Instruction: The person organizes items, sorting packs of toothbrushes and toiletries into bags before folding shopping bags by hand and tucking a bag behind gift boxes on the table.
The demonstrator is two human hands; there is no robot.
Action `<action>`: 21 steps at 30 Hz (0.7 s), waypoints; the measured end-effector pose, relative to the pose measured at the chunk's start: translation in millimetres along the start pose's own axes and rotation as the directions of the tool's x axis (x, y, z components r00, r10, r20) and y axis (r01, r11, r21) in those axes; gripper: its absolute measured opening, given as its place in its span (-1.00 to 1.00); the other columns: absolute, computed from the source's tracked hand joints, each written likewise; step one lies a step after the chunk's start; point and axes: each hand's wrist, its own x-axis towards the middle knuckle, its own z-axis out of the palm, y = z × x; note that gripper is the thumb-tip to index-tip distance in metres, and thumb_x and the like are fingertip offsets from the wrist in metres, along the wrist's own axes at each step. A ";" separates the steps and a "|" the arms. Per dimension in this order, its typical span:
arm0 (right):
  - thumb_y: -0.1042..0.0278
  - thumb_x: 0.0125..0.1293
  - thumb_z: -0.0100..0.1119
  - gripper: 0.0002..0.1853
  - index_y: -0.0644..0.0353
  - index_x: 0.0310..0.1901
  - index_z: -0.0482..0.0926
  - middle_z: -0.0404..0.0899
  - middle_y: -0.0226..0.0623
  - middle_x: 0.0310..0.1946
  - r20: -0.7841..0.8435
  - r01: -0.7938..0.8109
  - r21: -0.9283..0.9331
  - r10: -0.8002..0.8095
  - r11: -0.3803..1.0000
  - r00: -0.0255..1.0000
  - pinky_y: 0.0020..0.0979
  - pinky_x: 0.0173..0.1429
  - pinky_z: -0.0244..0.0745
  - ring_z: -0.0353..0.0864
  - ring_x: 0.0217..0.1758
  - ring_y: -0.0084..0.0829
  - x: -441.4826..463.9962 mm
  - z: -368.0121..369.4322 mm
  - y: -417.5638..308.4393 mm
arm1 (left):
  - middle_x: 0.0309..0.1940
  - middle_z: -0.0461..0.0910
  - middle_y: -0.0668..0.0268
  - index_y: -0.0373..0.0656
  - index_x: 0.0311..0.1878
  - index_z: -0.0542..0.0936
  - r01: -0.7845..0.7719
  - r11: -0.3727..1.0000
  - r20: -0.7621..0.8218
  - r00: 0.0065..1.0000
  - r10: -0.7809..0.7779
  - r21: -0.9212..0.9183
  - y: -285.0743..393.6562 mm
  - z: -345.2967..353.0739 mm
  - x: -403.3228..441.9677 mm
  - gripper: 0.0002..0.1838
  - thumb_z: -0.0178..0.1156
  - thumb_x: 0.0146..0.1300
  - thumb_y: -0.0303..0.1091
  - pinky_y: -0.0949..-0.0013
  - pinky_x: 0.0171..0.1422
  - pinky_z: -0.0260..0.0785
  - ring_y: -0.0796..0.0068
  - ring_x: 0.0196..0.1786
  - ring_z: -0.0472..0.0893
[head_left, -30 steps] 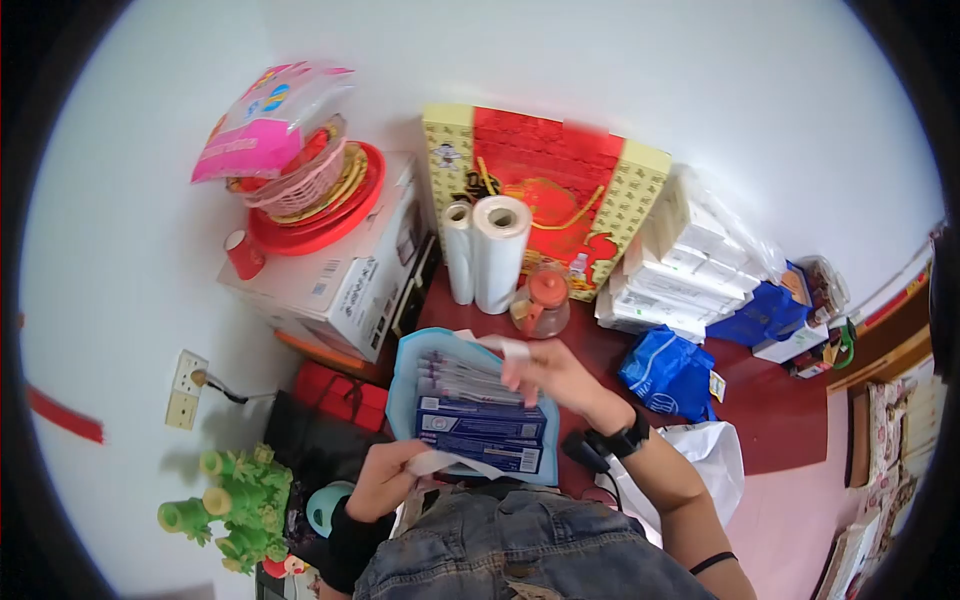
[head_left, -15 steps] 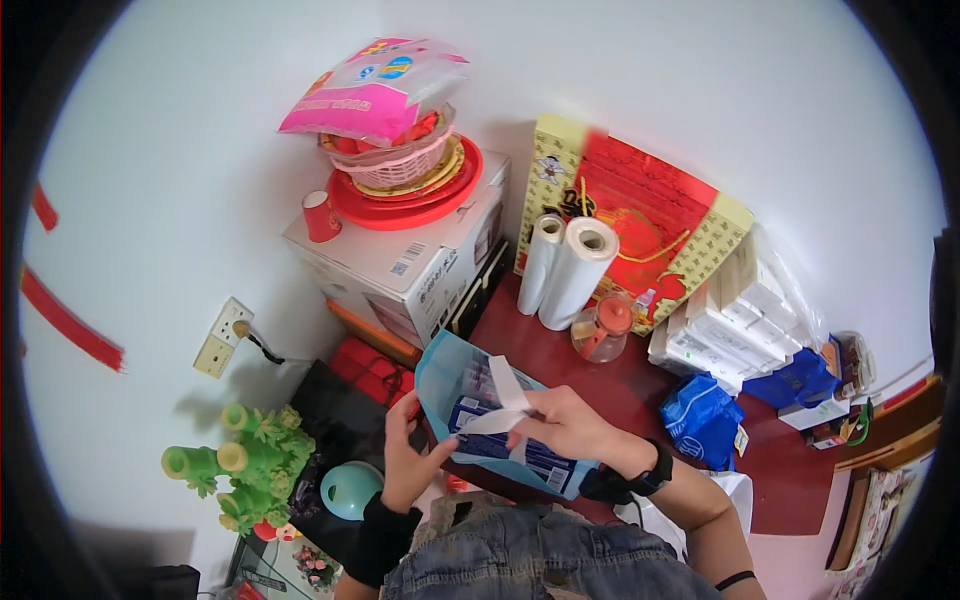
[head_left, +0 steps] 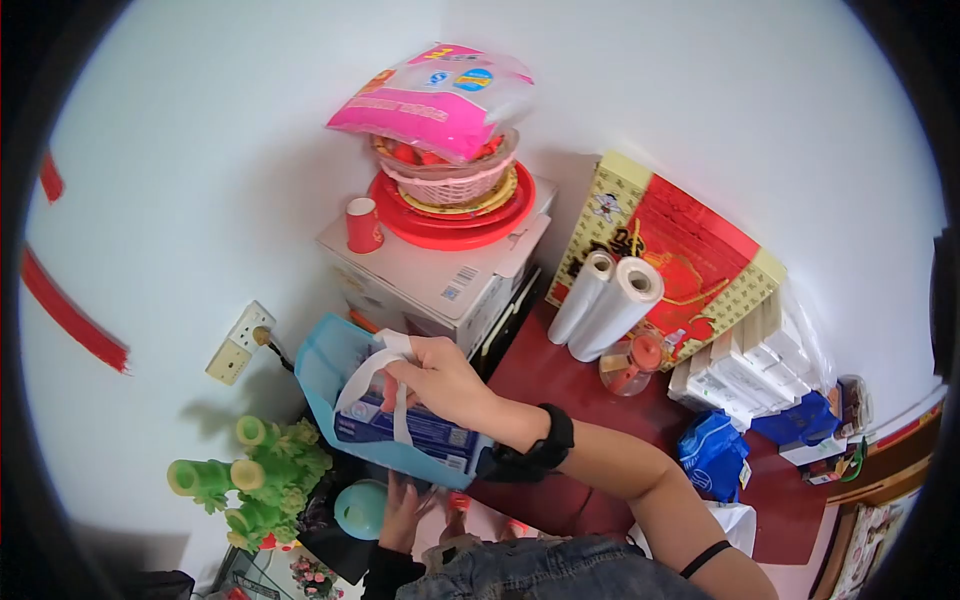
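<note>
My right hand (head_left: pixel 432 378) is closed on the white strap handles (head_left: pixel 362 385) of a light blue bag (head_left: pixel 318 365). The bag is open at the top and tilted, with dark blue boxes (head_left: pixel 430 432) inside, partly covered by the strap and my hand. Below the bag's lower edge is my left hand (head_left: pixel 403 512), its fingers apart and pointing up at the bag's underside, holding nothing visible. A round teal object (head_left: pixel 361 509) lies just left of it.
A white carton (head_left: pixel 440 278) carries red plates, a pink basket (head_left: pixel 455 185) and a red cup (head_left: pixel 364 226). On the dark red table (head_left: pixel 540 400) stand two rolls (head_left: pixel 617 308), a glass pot (head_left: pixel 630 366) and a blue bag (head_left: pixel 713 455). Green plant ornaments (head_left: pixel 262 475) stand left.
The blue bag has moved left off the table, lifted by its straps in my right hand. My left hand has dropped below the bag. The camera view has turned left.
</note>
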 end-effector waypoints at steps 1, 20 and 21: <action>0.40 0.33 -0.07 -0.82 0.30 -0.21 0.51 0.58 -0.37 -0.50 0.009 0.000 -0.002 0.000 1.000 1.000 -0.57 -0.39 0.45 0.62 -0.37 -0.58 10.5 7.2 9.7 | 0.36 0.09 0.21 0.06 0.46 -0.24 -0.069 0.997 -0.077 0.995 0.066 -0.036 -0.3 -9.4 14.2 -0.16 0.03 0.33 0.03 0.14 0.13 0.35 0.17 0.13 0.43; 0.44 0.22 0.00 -0.84 0.34 -0.26 0.52 0.59 -0.25 -0.56 -0.256 -0.137 -0.205 0.082 0.969 0.963 -0.43 -0.35 0.46 0.62 -0.47 -0.46 146.1 14.1 144.6 | 0.39 -0.02 0.12 0.10 0.45 -0.36 0.046 0.998 -0.274 0.960 -0.054 -0.037 25.2 -81.6 160.4 0.04 0.25 0.19 -0.18 -0.02 0.14 0.29 0.16 0.28 0.27; 0.44 0.22 0.00 -0.84 0.34 -0.26 0.52 0.59 -0.25 -0.56 -0.266 -0.145 -0.199 0.089 0.969 0.960 -0.43 -0.35 0.46 0.62 -0.47 -0.46 146.5 16.1 142.1 | 0.39 -0.02 0.12 0.10 0.45 -0.36 0.057 0.998 -0.269 0.961 -0.064 -0.033 21.7 -83.2 165.7 0.04 0.25 0.19 -0.18 -0.02 0.14 0.29 0.16 0.28 0.27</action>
